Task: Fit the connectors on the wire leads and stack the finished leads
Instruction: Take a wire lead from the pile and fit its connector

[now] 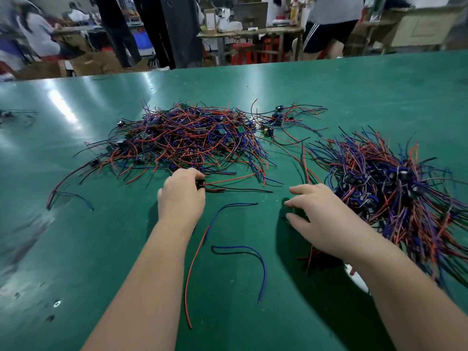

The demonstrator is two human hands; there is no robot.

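A big loose heap of red, blue and black wire leads (182, 138) with small circuit boards lies at the table's middle. My left hand (181, 196) sits at its near edge and pinches a small black part with a red and a black lead (235, 184) trailing right. My right hand (321, 219) lies on the table with fingers spread and slightly curled, over a dark green part that is mostly hidden. Right of it rises a denser stack of leads (387, 193). Between my arms lie a loose red lead (192, 272) and a loose blue lead (253, 254).
The green table (88, 249) stretches wide, with glare at the left. A small cluster of leads with boards (281, 117) lies behind the heap, and a few wires (15, 115) at the far left edge. People and benches stand beyond the far edge.
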